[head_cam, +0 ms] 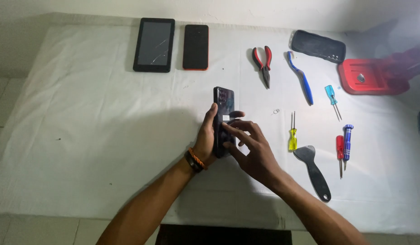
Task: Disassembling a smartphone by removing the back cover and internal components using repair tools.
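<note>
Left hand grips a dark phone – right hand touches it (tools nearby).

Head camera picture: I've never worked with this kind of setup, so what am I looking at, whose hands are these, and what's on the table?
There is no machine here. A person wears a camera on the head, so the one picture looks down at that person's own two bare hands over a table covered with a white cloth.

The left hand, with bands at the wrist, holds a dark phone upright on its edge, back side showing. The right hand has its fingers on that back.

At the far edge lie a tablet with a cracked screen and a second phone with a red rim. To the right lie red-handled pliers, a blue toothbrush, several small screwdrivers, a black pry tool, a black case and a red tray.
</note>
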